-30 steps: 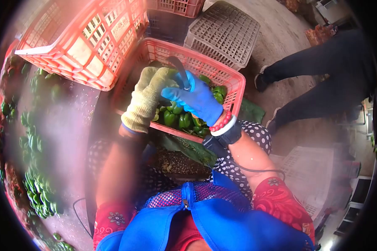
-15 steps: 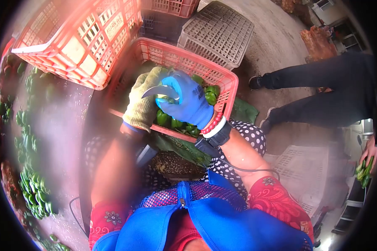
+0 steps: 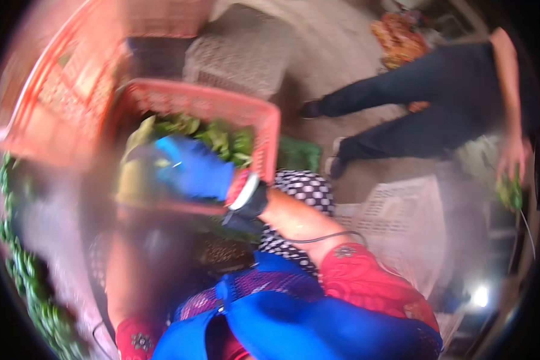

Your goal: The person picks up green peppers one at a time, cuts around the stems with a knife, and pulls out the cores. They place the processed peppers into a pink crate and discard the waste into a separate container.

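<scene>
Pink crate [image 3: 213, 96] holds green peppers [image 3: 216, 139]. Yellow-gloved left hand [image 3: 133, 179] and blue-gloved right hand [image 3: 198, 170] (both blurry, grip unclear) close together over its near-left part. Gray crate [image 3: 243, 51] just beyond it; co-worker's hand [image 3: 512, 157] well right.

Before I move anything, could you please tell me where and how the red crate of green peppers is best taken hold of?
I would probably hold the red crate by its right rim, coming from the right: the rim stands above the green peppers, giving an edge to hook, while the blue-gloved right hand and yellow-gloved left hand are nearer its left side.
</scene>
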The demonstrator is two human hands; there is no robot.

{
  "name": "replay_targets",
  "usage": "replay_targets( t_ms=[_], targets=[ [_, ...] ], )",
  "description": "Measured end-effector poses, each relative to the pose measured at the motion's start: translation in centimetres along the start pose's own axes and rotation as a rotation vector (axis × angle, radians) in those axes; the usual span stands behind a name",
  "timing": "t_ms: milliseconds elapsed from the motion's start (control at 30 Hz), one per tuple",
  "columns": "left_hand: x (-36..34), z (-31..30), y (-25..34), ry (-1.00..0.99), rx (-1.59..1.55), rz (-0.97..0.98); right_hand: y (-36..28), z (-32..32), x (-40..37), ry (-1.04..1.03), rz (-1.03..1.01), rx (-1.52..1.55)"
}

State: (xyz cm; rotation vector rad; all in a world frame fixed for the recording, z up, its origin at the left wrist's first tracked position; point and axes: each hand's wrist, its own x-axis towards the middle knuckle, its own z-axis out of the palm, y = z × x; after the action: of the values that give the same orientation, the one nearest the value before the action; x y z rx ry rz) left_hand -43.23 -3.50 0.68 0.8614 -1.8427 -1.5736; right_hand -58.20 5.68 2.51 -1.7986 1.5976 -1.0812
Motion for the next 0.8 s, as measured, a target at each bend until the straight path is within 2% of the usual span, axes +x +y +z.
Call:
replay_targets(
  t_ms=[33,100,200,267,333,367,433,500,533,567,600,633,667,700,767,800],
  targets=[
    [0.0,0.6,-0.5,-0.008,0.048,0.013,0.0,0.3,-0.5,0.048,0.019,-0.098],
    [0.9,1.2,-1.5,-0.010,-0.050,-0.073,0.2,0.6,-1.1,0.138,0.014,-0.200],
    [2.8,1.9,-4.8,0.046,-0.034,0.050,0.5,1.0,-1.6,0.246,-0.041,-0.399],
    [4.8,3.3,-6.9,0.077,-0.237,-0.026,-0.9,-0.6,-2.3,0.309,-0.126,-0.591],
    [5.1,4.0,-7.6,0.024,-0.384,-0.080,-1.1,-1.2,-2.5,0.310,-0.099,-0.654],
    [5.2,4.3,-7.5,-0.043,-0.438,-0.082,-0.8,-1.2,-2.6,0.322,-0.037,-0.634],
    [5.2,4.8,-6.6,-0.096,-0.243,-0.001,0.5,-1.4,-1.7,0.503,0.150,-0.425],
    [4.2,3.8,-4.3,-0.014,0.234,0.196,-1.3,-4.1,-1.4,0.703,0.306,-0.151],
    [4.2,3.7,-3.7,-0.001,0.318,0.167,1.4,-4.2,-1.1,0.788,0.159,-0.012],
    [4.2,3.5,-3.2,0.010,0.403,0.136,0.8,-5.2,-1.6,0.711,0.295,0.292],
    [3.7,3.8,-1.9,0.022,0.284,0.077,0.0,-6.1,-2.0,0.614,0.418,0.600],
    [3.2,4.1,-0.6,0.041,0.165,0.020,-1.0,-6.7,-2.9,0.545,0.447,0.656],
    [1.5,4.9,1.2,0.112,-0.012,0.057,-1.8,-6.8,-3.6,0.467,0.477,0.712],
    [-0.2,5.1,3.7,-0.074,-0.162,0.049,1.4,-5.7,-3.4,0.358,0.410,0.774],
    [-3.7,5.0,8.7,-0.446,-0.443,-0.052,-2.4,-6.3,-5.5,0.237,0.483,0.651],
    [-4.0,4.6,9.4,-0.477,-0.209,-0.039,-4.8,-6.6,-6.6,0.183,0.523,0.526]
  ],
)
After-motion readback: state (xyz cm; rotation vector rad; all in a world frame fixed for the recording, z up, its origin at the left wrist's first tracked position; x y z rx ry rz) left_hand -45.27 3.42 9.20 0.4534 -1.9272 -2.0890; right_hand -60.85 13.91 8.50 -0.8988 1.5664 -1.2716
